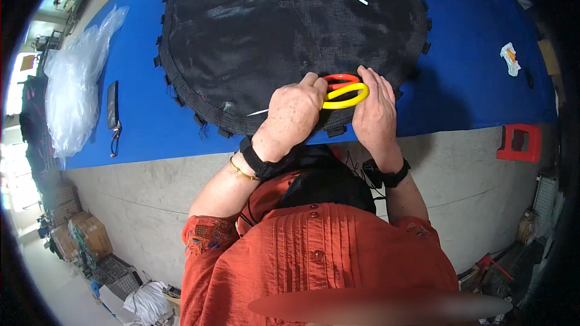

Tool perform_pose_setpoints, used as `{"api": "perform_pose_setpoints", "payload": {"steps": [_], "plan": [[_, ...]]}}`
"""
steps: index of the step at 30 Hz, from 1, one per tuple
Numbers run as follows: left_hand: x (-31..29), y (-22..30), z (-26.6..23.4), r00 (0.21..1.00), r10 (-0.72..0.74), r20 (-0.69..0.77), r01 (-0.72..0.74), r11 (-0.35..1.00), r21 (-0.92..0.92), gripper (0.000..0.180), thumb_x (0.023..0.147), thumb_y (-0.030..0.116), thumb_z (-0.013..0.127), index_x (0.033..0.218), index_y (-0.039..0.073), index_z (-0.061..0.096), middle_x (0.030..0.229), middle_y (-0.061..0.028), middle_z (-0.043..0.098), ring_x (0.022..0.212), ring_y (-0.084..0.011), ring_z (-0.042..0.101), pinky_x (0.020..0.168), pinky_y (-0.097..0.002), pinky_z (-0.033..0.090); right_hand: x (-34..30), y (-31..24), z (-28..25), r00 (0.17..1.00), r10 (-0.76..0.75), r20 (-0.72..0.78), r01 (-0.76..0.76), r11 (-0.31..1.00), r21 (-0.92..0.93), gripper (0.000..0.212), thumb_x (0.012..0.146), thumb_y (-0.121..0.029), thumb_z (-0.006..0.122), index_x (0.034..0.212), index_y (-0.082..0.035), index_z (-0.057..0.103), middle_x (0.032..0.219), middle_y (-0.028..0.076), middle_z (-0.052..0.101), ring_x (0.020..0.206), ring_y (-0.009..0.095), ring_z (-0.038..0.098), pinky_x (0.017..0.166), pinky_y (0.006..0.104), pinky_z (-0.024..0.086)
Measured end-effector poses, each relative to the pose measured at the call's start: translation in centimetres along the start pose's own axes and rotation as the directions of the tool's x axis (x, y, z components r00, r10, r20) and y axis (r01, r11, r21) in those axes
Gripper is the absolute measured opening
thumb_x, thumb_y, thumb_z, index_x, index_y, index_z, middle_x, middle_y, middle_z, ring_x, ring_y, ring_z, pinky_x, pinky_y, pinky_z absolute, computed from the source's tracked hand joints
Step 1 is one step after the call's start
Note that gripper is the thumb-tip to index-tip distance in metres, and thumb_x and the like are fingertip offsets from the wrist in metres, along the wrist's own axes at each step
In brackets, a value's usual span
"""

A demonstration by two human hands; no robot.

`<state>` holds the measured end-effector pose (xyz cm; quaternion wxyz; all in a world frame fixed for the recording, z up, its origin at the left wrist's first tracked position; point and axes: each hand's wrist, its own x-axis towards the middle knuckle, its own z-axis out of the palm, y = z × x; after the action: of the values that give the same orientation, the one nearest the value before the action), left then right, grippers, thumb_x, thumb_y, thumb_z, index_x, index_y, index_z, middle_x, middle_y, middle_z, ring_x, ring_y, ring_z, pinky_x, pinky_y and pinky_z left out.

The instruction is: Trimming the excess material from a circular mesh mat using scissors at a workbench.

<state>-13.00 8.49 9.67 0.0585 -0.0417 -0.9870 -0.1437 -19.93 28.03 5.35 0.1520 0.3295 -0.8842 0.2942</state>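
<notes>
A round black mat (241, 42) with short tabs around its rim, like a trampoline mat, lies on the blue tabletop. At its near edge my left hand (295, 111) is closed around a pair of scissors (344, 104). Their red and yellow loop handles stick out to the right; the blades are hidden. My right hand (376, 111) rests beside the loops with its fingers stretched out, touching or nearly touching the yellow one. Its thumb is hard to make out. A short white strip (258, 112) shows on the mat just left of my left hand.
Clear plastic film (75, 84) lies crumpled on the table's left, beside a dark phone-like object (112, 105) with a strap. To the right are a crumpled white wrapper (510, 59) and a red stool (519, 143). Cardboard boxes (90, 238) stand on the floor at the lower left.
</notes>
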Motion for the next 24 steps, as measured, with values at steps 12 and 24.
{"api": "perform_pose_setpoints", "payload": {"steps": [12, 24], "plan": [[0.2, 0.2, 0.1, 1.0, 0.003, -0.025, -0.004, 0.999, -0.037, 0.026, 0.092, 0.006, 0.067, 0.118, 0.007, 0.068, 0.1, -0.0111, 0.069, 0.079, -0.0338, 0.074, 0.067, -0.0435, 0.061, 0.2, 0.0, -0.1, 1.0, 0.004, 0.002, -0.004, 0.999, 0.049, 0.062, 0.09, 0.006, 0.063, 0.149, 0.002, 0.047, 0.135, 0.026, 0.065, 0.133, 0.041, 0.06, 0.121, 0.0535, 0.04], [0.0, 0.2, 0.3, 0.999, -0.006, -0.042, 0.003, 0.999, -0.048, 0.028, 0.092, 0.005, 0.066, 0.12, 0.006, 0.069, 0.102, -0.0113, 0.069, 0.078, -0.035, 0.074, 0.066, -0.0439, 0.061, 0.1, 0.2, 0.1, 1.0, -0.013, -0.025, 0.014, 1.0, 0.02, 0.06, 0.091, 0.007, 0.062, 0.149, 0.002, 0.048, 0.136, 0.022, 0.068, 0.132, 0.038, 0.063, 0.119, 0.0505, 0.042]]}}
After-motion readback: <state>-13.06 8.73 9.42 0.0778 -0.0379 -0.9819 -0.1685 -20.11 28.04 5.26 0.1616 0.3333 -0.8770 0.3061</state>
